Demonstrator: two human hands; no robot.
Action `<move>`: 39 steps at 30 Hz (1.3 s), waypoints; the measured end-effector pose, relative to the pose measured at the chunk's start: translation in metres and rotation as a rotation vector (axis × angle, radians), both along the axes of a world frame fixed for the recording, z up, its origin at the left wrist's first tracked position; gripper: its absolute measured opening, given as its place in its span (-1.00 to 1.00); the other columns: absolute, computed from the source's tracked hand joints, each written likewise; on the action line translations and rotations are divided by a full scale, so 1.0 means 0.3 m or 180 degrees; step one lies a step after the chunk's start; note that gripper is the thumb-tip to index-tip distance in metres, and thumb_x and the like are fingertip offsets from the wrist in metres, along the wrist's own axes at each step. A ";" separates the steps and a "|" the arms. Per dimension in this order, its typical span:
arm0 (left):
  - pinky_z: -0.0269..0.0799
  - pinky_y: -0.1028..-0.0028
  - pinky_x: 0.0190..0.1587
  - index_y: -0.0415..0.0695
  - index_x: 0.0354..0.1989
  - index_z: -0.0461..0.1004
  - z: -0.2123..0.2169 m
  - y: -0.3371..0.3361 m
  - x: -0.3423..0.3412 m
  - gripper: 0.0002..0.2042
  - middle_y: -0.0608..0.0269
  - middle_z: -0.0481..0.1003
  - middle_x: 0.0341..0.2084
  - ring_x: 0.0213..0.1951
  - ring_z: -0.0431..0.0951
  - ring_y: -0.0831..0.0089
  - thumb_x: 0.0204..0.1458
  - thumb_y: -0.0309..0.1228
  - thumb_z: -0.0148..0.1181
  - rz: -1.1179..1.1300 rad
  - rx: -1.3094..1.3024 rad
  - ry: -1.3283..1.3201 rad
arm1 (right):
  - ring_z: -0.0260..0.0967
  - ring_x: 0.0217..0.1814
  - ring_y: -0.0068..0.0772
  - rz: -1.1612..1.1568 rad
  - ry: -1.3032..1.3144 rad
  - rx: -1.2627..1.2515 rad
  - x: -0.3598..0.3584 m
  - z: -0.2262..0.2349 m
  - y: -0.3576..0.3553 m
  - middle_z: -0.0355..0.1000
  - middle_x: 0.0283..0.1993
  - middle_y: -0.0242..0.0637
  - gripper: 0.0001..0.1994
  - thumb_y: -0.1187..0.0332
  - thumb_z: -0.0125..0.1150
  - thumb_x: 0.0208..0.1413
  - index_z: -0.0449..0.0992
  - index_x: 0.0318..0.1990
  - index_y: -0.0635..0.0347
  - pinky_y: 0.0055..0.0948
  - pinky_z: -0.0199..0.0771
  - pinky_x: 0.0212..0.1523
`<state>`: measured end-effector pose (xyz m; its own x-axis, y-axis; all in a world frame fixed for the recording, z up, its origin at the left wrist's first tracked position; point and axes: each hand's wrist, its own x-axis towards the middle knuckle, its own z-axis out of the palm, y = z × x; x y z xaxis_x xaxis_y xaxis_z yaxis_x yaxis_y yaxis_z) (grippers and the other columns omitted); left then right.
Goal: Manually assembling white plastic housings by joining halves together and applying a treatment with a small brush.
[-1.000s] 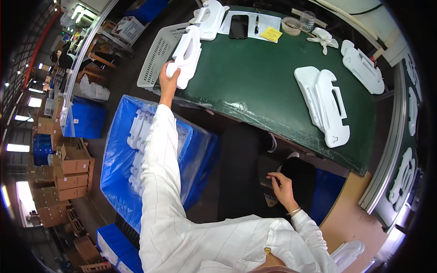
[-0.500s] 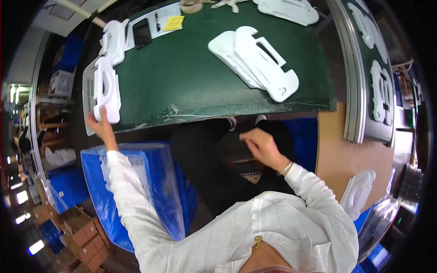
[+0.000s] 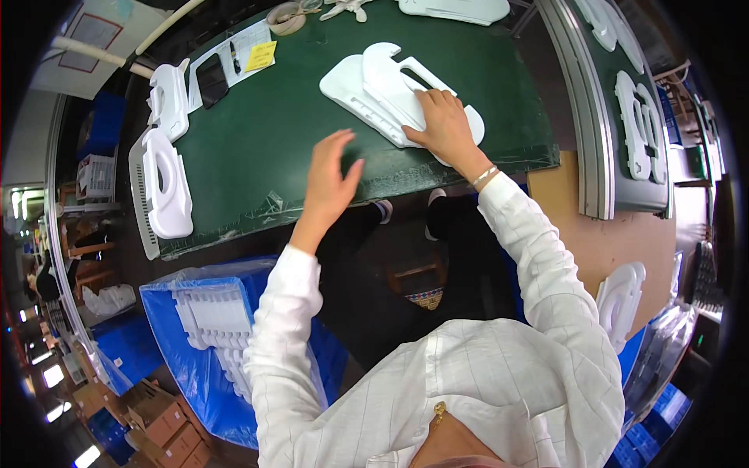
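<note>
Two flat white plastic panels lie overlapped on the green tabletop: a lower panel (image 3: 343, 82) and, across it, an upper panel (image 3: 388, 78) with a long slot and a hooked end. My right hand (image 3: 446, 129) grips the upper panel near its slot, thumb on the near side and fingers over the top. The hand hides part of the slot. My left hand (image 3: 331, 175) hovers over the table's front edge, thumb and fingers apart, holding nothing. On the left edge of the table rest a white panel with an oval opening (image 3: 168, 187) and another white panel (image 3: 168, 101).
A phone (image 3: 211, 80), a paper with a pen and yellow note (image 3: 261, 54), and tape (image 3: 286, 19) lie at the back left. A metal-edged conveyor (image 3: 581, 101) with white panels runs along the right. A blue plastic-lined bin (image 3: 172, 374) holding white parts stands lower left.
My left hand has left the panel at the table's left edge and moved right, opening. My right hand has risen from my lap onto the upper panel. The view has shifted slightly.
</note>
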<state>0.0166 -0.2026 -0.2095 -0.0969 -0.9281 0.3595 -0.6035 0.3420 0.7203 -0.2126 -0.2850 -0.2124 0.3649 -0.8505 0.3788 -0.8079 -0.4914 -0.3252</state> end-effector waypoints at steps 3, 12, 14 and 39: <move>0.14 0.17 0.26 -0.21 0.14 0.29 -0.031 -0.131 -0.098 -0.51 0.02 0.28 0.16 0.22 0.25 0.12 -0.04 -0.62 0.11 -0.0384 -0.0172 -0.0827 | 0.35 -0.04 -0.02 -0.0149 -0.0776 0.0099 -0.063 0.027 -0.009 0.41 -0.09 -0.04 -0.44 0.23 0.38 -0.18 0.42 0.00 0.35 -0.22 0.33 0.04; 0.08 -0.01 0.28 -0.08 0.12 0.25 0.019 -0.412 -0.177 -0.31 0.28 0.32 0.10 0.24 0.23 0.22 -0.32 -0.66 0.27 -0.1640 0.0073 -0.3110 | 0.31 0.06 -0.50 -0.0157 -0.3011 0.1355 -0.358 0.077 0.139 0.38 0.06 -0.27 -0.51 0.39 0.15 0.11 0.28 0.19 0.37 -0.52 0.26 0.11; 0.11 0.09 0.28 -0.09 0.16 0.24 0.080 -0.407 -0.152 -0.28 0.18 0.37 0.02 0.17 0.29 0.17 -0.33 -0.63 0.30 -0.1633 0.0150 -0.2914 | 0.30 0.08 -0.51 -0.0080 -0.3151 0.1355 -0.373 0.091 0.172 0.37 0.05 -0.29 -0.50 0.38 0.13 0.13 0.25 0.21 0.38 -0.51 0.23 0.14; 0.43 0.40 -0.02 -0.29 0.16 0.22 0.379 0.496 -0.262 -0.36 0.09 0.42 -0.04 -0.06 0.49 0.39 0.23 0.10 -0.25 0.0155 0.1155 0.3791 | 0.23 -0.09 -0.39 0.0867 -0.2450 0.1197 0.048 0.340 0.723 0.30 -0.13 -0.27 -0.37 0.35 0.26 -0.10 0.32 0.23 0.14 -0.41 0.23 0.04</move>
<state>-0.0622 -0.0537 -0.0958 0.1503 -0.9856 -0.0777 0.4828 0.0046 0.8757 -0.1983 -0.0680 -0.1103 0.3324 -0.8887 0.3157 -0.1709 -0.3859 -0.9066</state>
